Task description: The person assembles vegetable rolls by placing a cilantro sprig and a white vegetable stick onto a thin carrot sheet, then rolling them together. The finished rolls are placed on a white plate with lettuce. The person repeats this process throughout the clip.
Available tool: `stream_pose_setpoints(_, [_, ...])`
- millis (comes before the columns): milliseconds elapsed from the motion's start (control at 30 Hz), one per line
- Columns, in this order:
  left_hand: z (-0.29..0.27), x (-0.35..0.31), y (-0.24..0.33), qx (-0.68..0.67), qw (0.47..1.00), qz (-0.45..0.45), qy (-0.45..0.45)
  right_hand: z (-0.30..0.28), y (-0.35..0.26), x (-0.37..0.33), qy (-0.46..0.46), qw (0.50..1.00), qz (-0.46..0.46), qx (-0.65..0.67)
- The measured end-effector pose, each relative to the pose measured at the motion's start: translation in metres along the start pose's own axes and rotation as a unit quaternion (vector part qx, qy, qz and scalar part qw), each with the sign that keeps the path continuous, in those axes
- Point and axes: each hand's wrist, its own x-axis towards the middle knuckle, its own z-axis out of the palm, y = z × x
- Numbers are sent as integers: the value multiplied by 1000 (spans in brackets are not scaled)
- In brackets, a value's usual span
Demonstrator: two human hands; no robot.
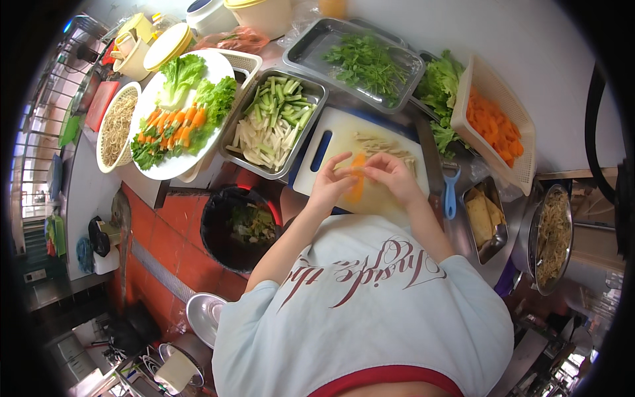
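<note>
Over the white cutting board (312, 173), my left hand (333, 183) and my right hand (397, 176) come close together. Between their fingertips is a thin orange carrot slice (356, 188), hanging a little below them. The fingers of both hands are pinched at it; whether anything is wrapped inside cannot be made out. Just beyond them on the board lies a small pile of pale thin strips (387, 145). To the left, a white plate (147, 106) carries lettuce leaves (177, 81) and several small orange carrot rolls (173, 127).
A steel tray (322, 93) holds cut green and white stalks. Behind it, another tray (301, 53) contains leafy herbs. On the right are a basket (526, 122) of carrot slices, a blue-handled peeler (451, 193) and a pan of pale slices (485, 215). A lined bin (215, 228) stands lower left.
</note>
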Motion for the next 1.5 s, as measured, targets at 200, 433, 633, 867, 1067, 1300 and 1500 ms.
stream_pose_setpoints(200, [-8,-4,-9,49,994,89,30,18,20,12,30,997,-69,-14])
stream_pose_setpoints(433, [-22,-19,4,0,994,85,64,39,-1,22,-46,997,-32,-44])
stream_pose_setpoints(633, [-56,-48,8,-97,985,72,126,66,-9,93,-52,971,-135,-188])
stream_pose_setpoints(867, [-69,-81,11,-165,966,66,189,123,-15,211,-23,789,-403,-463])
stream_pose_setpoints(1067, [-83,-89,19,-181,956,88,213,124,-10,230,-46,758,-361,-541])
stream_pose_setpoints(1300, [-90,-70,46,-135,961,66,231,132,-17,228,-9,750,-297,-590])
stream_pose_setpoints(1500, [-99,-72,62,-161,955,63,241,129,-17,239,-32,807,-205,-553])
